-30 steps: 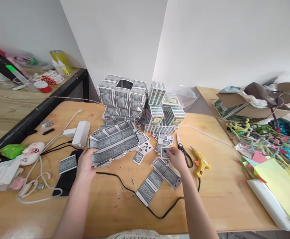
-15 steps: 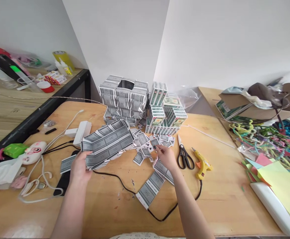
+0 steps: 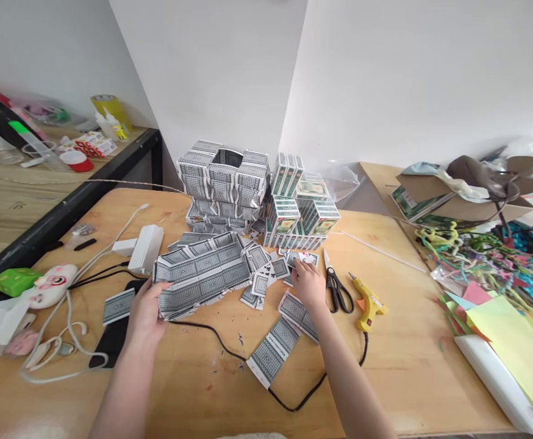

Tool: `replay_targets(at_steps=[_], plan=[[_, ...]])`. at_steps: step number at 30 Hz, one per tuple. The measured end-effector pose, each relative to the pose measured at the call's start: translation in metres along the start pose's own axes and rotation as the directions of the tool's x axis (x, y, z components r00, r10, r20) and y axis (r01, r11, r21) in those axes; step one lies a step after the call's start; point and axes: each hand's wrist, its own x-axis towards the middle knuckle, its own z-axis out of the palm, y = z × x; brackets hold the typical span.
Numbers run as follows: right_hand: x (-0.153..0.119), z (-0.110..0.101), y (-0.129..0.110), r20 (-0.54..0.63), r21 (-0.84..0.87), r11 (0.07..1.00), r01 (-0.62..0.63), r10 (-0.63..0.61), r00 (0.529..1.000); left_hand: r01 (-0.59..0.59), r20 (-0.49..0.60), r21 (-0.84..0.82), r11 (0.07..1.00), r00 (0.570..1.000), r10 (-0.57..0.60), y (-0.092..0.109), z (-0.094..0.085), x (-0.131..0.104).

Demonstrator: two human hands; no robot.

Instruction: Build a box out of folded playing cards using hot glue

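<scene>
My left hand [image 3: 148, 308] is closed on the near left end of an open tray made of playing cards [image 3: 211, 268], its grey patterned backs facing inward. The tray is tilted above the table. My right hand [image 3: 309, 281] has its fingers bent and together on a card in the pile of loose playing cards [image 3: 271, 268]; the fingertips are partly hidden. Beyond the tray stands a larger box built of cards [image 3: 225, 180] with a square hole on top. Joined card strips [image 3: 275, 350] lie nearer me.
Black scissors [image 3: 338, 291] and a yellow glue gun [image 3: 368, 303] lie right of my right hand, the gun's black cord looping in front. Stacked card packs [image 3: 303, 207] stand behind. White adapters [image 3: 146, 249], cables and a phone [image 3: 113, 341] lie left. Coloured paper [image 3: 508, 329] is far right.
My right hand has moved slightly right and away from me, into the card pile. Loose cards have shifted beside the tray. The tray has tipped a little lower, still in my left hand.
</scene>
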Motion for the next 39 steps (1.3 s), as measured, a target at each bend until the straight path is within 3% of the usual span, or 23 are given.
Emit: replay_targets(at_steps=[2,4,6,8,10,11,13,15,18,20,22,24,28,32,35,37,39], plan=[[0.000,-0.006,0.003,-0.052,0.113,0.989,-0.097,0.103,0.993,-0.004,0.011,0.009,1.000,1.000,0.004,0.001,0.001,0.000],[0.001,-0.013,0.008,-0.083,0.318,0.911,-0.262,0.302,0.950,-0.017,0.000,0.011,1.000,1.000,0.017,0.001,0.002,-0.001],[0.000,-0.019,0.015,-0.048,0.584,0.724,-0.367,0.483,0.875,-0.021,0.001,0.012,1.000,1.000,0.021,-0.001,0.003,-0.001],[-0.003,-0.023,0.019,0.021,0.793,0.495,-0.356,0.561,0.828,-0.010,0.015,0.014,1.000,1.000,0.010,-0.003,0.004,-0.002],[-0.007,-0.023,0.020,0.094,0.882,0.335,-0.331,0.564,0.820,0.002,0.028,0.021,1.000,1.000,-0.003,-0.005,0.005,-0.002],[-0.010,-0.022,0.019,0.131,0.891,0.303,-0.337,0.540,0.831,0.002,0.029,0.025,1.000,1.000,-0.003,-0.005,0.006,-0.002],[-0.012,-0.019,0.017,0.196,0.860,0.346,-0.374,0.453,0.870,-0.001,0.035,0.029,1.000,0.999,0.000,-0.005,0.007,-0.002],[-0.010,-0.016,0.015,0.181,0.771,0.525,-0.361,0.363,0.914,-0.007,0.039,0.027,1.000,0.999,0.006,-0.004,0.007,-0.002],[0.001,-0.009,0.013,0.020,0.508,0.841,-0.188,0.207,0.978,-0.008,0.033,0.020,1.000,0.999,0.008,-0.002,0.006,-0.002],[0.009,-0.003,0.011,0.009,0.313,0.947,-0.069,0.069,0.998,-0.004,0.027,0.023,1.000,1.000,0.003,-0.001,0.004,-0.003],[0.013,0.001,0.008,0.084,0.172,0.985,0.009,-0.024,0.996,0.007,0.022,0.030,1.000,1.000,-0.008,0.000,0.002,-0.004],[0.011,0.003,0.001,0.133,0.079,0.996,0.048,-0.058,0.989,0.014,0.019,0.038,0.999,1.000,-0.014,-0.001,0.001,-0.004],[-0.003,-0.004,-0.017,0.114,-0.027,0.998,0.051,-0.048,0.992,0.020,0.005,0.061,0.998,1.000,-0.020,-0.003,0.001,-0.005],[-0.013,-0.017,-0.027,0.092,0.181,0.983,0.014,-0.031,0.995,0.008,0.018,0.076,0.997,1.000,-0.010,-0.001,0.006,-0.004],[-0.013,-0.025,-0.019,0.067,0.464,0.867,-0.180,0.168,0.984,-0.006,0.034,0.066,0.998,0.999,0.003,0.002,0.008,-0.003],[-0.011,-0.028,-0.008,0.050,0.604,0.737,-0.302,0.344,0.938,-0.006,0.040,0.062,0.998,0.999,0.003,0.003,0.008,-0.003],[-0.008,-0.030,0.004,0.022,0.723,0.598,-0.345,0.480,0.877,-0.003,0.035,0.062,0.998,0.999,0.001,0.003,0.008,-0.002]])
